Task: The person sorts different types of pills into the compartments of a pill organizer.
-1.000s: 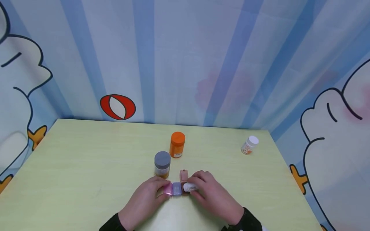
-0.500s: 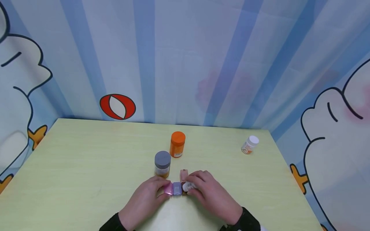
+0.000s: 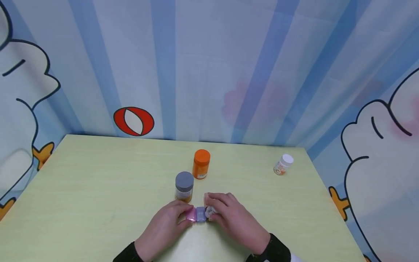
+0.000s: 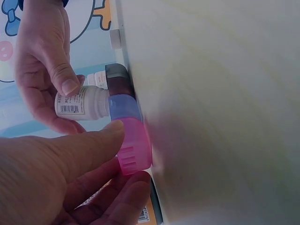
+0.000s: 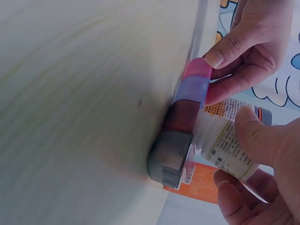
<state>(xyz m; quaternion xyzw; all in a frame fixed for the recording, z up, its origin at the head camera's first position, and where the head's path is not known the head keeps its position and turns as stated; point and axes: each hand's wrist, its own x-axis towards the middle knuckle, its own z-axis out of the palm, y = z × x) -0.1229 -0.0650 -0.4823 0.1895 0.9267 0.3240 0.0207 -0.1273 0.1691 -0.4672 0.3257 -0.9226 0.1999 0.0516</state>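
A small pill organizer (image 3: 200,214) with pink, blue, dark red and grey sections lies on the table. My left hand (image 3: 168,225) pinches its pink end (image 4: 135,145) between thumb and fingers. With my right hand (image 3: 234,220) I grip a white pill bottle (image 5: 229,147). The bottle is tipped, its mouth down at the dark red section (image 5: 182,116). One raised lid (image 3: 206,198) shows behind that section, partly covered by my right fingers. The grey section (image 5: 168,157) is covered by my right hand in the head view. I cannot see inside the sections.
A grey-capped bottle (image 3: 184,185) stands just behind my left hand. Behind it is an orange bottle (image 3: 201,164). A small white-capped bottle (image 3: 283,164) stands at the far right of the pale table (image 3: 98,182). A striped cloth (image 3: 203,72) hangs along the back edge.
My right hand has shifted slightly left, and the white pill bottle has tipped further over the organizer's dark red section. My left hand has stayed on the pink end.
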